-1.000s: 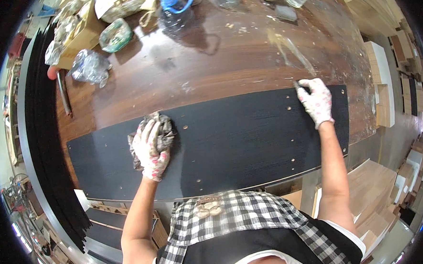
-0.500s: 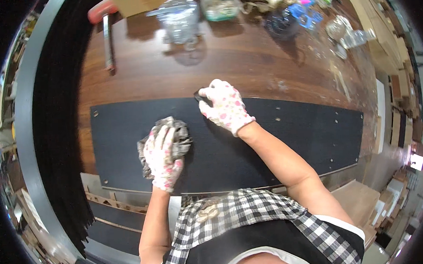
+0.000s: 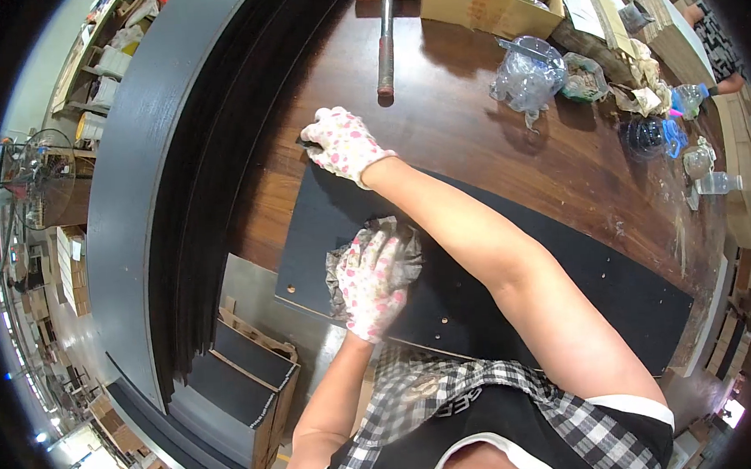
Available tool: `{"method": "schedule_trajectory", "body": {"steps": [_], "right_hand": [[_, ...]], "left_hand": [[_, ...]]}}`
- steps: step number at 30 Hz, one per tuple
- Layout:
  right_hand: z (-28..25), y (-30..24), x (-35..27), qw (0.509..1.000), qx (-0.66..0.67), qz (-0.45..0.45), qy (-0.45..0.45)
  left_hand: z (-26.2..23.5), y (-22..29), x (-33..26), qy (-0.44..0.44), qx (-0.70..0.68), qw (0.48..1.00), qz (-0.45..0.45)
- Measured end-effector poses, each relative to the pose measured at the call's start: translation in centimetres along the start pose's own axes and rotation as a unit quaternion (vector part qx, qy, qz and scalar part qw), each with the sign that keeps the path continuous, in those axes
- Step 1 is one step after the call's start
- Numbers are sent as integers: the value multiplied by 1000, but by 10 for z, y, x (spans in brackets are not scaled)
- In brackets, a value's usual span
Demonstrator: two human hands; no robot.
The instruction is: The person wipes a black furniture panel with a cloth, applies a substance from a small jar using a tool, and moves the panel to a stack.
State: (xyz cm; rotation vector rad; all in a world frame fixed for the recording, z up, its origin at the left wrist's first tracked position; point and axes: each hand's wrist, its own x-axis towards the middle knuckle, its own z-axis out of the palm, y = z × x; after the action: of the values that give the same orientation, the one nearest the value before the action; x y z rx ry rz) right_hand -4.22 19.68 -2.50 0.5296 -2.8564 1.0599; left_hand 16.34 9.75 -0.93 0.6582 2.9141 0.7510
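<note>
A long black board (image 3: 546, 251) with a few small holes lies on the brown wood-grain tabletop (image 3: 464, 145). My left hand (image 3: 371, 286), in a white glove with pink dots, presses a crumpled grey rag (image 3: 406, 254) onto the board near its left end. Reaching across, my right hand (image 3: 344, 147), gloved alike, is at the board's far left corner. Its fingers are closed around a small black piece (image 3: 306, 145) that mostly hides inside the grip, so I cannot make out its kind.
Tall black panels (image 3: 194, 176) stand packed at the left. Beyond the board lie a red-headed mallet (image 3: 387, 47), a cardboard box (image 3: 482, 8), a crumpled plastic bag (image 3: 529, 78) and plastic bottles (image 3: 717, 183). Another person's arm (image 3: 729, 84) shows at the far right.
My right hand has slid left along the board's far edge to its corner, with the small black piece. My left hand stays on the rag. The view has turned left.
</note>
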Motion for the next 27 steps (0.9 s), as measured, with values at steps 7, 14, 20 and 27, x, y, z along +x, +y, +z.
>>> {"method": "schedule_trajectory", "body": {"steps": [7, 14, 20, 27], "right_hand": [[-60, 55, -87, 999, -3, -53, -9], [-213, 90, -344, 947, -125, 297, -3], [-201, 69, -348, 949, -184, 228, 114], [-202, 34, -372, 930, -199, 291, 106]], "left_hand": [[-2, 8, 8, -8, -2, 1000, 1], [1, 3, 17, 38, 25, 999, 27], [16, 34, 49, 57, 27, 994, 84], [-15, 35, 24, 81, 24, 984, 158]]}}
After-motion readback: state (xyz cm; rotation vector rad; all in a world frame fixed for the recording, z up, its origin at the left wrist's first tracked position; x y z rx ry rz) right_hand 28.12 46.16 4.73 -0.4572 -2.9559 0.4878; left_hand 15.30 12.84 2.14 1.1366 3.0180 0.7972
